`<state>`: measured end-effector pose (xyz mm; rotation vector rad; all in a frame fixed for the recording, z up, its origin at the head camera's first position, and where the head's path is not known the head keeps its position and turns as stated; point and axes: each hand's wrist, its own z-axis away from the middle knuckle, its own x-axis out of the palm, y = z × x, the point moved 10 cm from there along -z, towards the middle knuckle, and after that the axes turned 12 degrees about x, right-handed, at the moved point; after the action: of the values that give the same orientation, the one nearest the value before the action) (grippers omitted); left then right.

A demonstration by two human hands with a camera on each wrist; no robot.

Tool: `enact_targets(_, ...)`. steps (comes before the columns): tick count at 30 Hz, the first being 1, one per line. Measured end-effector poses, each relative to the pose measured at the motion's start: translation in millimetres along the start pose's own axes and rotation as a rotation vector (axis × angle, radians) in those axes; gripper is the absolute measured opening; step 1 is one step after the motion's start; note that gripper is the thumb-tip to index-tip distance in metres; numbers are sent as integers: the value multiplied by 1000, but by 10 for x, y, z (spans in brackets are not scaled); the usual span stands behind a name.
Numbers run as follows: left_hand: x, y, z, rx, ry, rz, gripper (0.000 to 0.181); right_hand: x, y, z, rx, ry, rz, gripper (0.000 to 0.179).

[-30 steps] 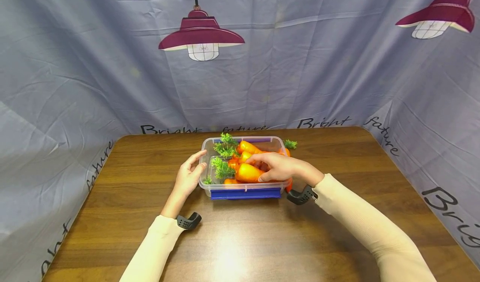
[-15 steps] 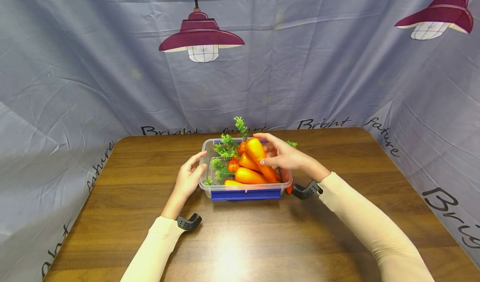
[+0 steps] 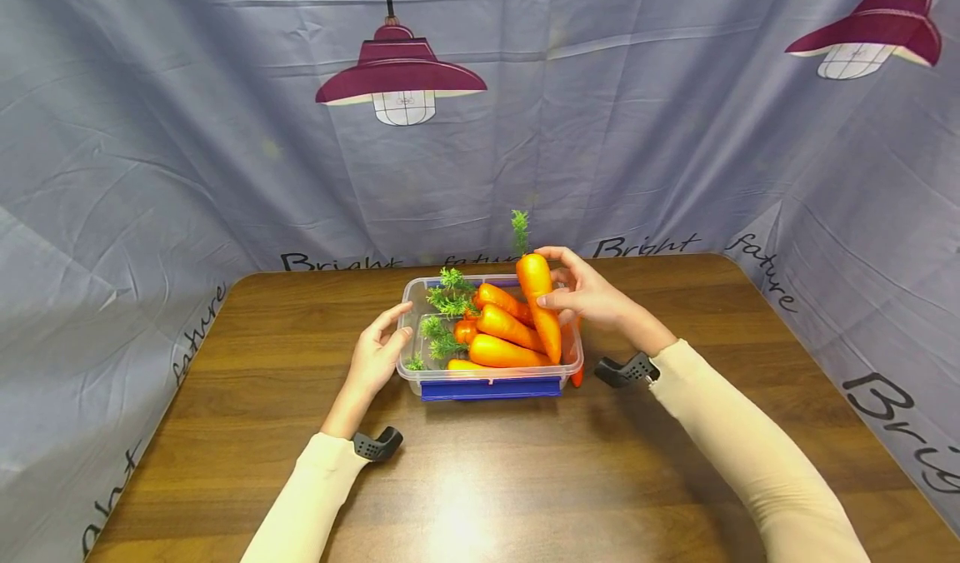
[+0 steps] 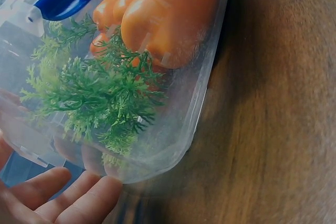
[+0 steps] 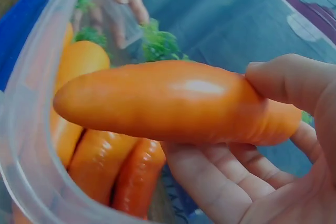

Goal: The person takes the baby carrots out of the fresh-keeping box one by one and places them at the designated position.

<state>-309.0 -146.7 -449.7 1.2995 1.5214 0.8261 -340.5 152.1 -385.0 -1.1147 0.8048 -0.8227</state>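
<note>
My right hand point(image 3: 588, 292) pinches an orange carrot point(image 3: 534, 280) between thumb and fingers. It hangs over the right part of a clear plastic box point(image 3: 495, 372), leafy green end up and pointed end down. In the right wrist view the carrot point(image 5: 157, 100) lies across the picture, above the box's rim. Several more carrots point(image 3: 502, 351) lie in the box, green tops to the left. My left hand point(image 3: 378, 351) rests at the box's left end, with its fingertips point(image 4: 100, 192) right at the clear wall and its fingers loosely extended.
The box stands on a brown wooden table point(image 3: 300, 363) near its back edge. A blue clip point(image 3: 491, 389) runs along its front. At its right end shows a reddish carrot tip point(image 3: 577, 377). A grey curtain point(image 3: 525, 171) with printed lamps hangs behind.
My right hand has gripped a carrot among the others, raised it and moved it rightward, turning it upright. My left hand has stayed at the box's left end.
</note>
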Motion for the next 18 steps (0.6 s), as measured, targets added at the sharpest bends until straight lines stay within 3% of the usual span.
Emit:
enact_targets(10,-11,6,0,6,2,-20,42,-509,146,124,50,91,-101,52)
enact_targets(18,-9,-6,-5,13,-4,-8,42,-875,436,300,98,162,-166,48)
